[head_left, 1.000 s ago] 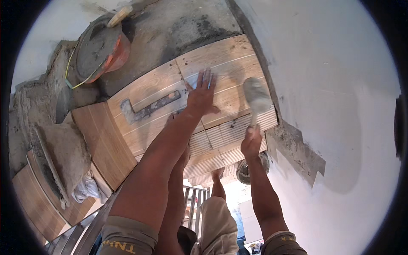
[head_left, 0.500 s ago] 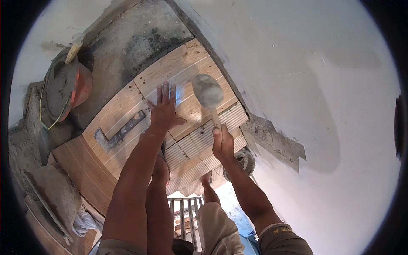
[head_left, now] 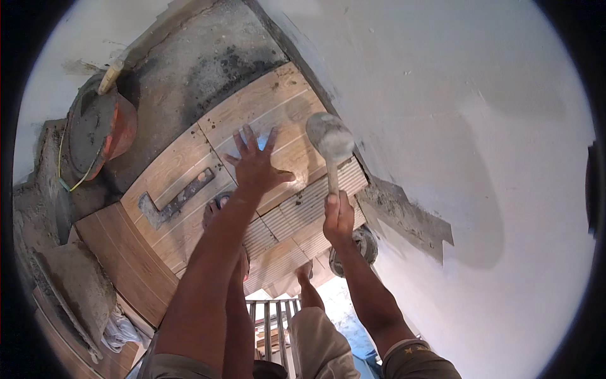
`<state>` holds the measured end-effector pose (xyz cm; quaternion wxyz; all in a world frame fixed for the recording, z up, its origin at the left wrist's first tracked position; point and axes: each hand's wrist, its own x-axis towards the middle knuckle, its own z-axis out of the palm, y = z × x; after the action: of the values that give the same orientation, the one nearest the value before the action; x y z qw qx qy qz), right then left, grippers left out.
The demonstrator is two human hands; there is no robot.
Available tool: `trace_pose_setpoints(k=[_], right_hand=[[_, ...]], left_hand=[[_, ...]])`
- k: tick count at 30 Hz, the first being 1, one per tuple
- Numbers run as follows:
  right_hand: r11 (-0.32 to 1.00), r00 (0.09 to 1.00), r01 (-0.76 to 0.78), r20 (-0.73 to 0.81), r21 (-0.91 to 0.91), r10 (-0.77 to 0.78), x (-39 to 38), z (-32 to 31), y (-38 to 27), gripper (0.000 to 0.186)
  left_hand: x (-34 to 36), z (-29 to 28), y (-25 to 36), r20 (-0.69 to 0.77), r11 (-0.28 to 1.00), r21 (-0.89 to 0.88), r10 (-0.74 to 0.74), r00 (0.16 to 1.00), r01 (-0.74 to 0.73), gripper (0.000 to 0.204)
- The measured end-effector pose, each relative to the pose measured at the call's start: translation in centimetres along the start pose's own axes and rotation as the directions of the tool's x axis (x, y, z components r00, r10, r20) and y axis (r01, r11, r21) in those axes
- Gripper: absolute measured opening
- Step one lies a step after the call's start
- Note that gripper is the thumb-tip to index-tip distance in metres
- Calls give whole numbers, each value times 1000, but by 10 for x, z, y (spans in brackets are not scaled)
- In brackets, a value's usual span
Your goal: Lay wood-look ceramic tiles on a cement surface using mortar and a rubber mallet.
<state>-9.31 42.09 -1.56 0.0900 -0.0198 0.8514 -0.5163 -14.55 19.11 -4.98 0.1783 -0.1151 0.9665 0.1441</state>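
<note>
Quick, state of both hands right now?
Left hand: open, spread over the wood-look tile.
Right hand: closed, holding the mallet by its handle.

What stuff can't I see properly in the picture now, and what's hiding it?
All in the head view:
- Palm of the left hand: hidden by the hand's own back.
- Lower end of the mallet handle: hidden inside the right hand.
- Part of the round container: behind the right forearm.
- Bottom of the orange bucket: covered by grey mortar.
</note>
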Motion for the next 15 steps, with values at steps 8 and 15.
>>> trace_pose_setpoints(k=[8, 15], right_hand=[[977, 988, 138, -96, 163, -124, 3, -27, 7, 34], [998, 1000, 2, 0, -58, -2, 33, -2, 29, 40]], left_hand=[[23, -28, 44, 153, 979, -42, -192, 969, 201, 142], [30, -25, 35, 160, 982, 4, -185, 970, 186, 146]])
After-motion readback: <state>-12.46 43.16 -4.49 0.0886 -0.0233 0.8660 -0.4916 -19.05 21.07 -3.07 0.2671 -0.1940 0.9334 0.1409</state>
